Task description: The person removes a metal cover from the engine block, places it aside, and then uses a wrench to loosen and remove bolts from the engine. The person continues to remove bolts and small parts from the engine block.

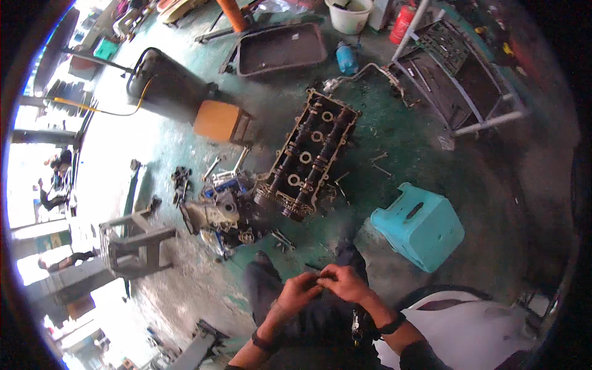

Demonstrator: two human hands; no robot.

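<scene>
My left hand [297, 292] and my right hand [345, 284] meet above my lap, fingers pinched together at the tips. Between them is a small dark piece, mostly hidden by the fingers and too small to name. Beyond my knees an engine cylinder head [313, 154] lies on the floor with two camshafts exposed along it. To its left sits a pile of greyish metal engine parts [227, 209] with some blue pieces among them. Several wrenches [241, 159] lie around the pile and the head.
A turquoise plastic stool [425, 225] stands at the right; a white car body panel [468, 330] is close behind it. Left are a wooden stool [217, 121] and a grey metal stand [132, 243]. Farther off are a black tray [280, 50], a white bucket [349, 18] and a metal-framed rack [487, 126].
</scene>
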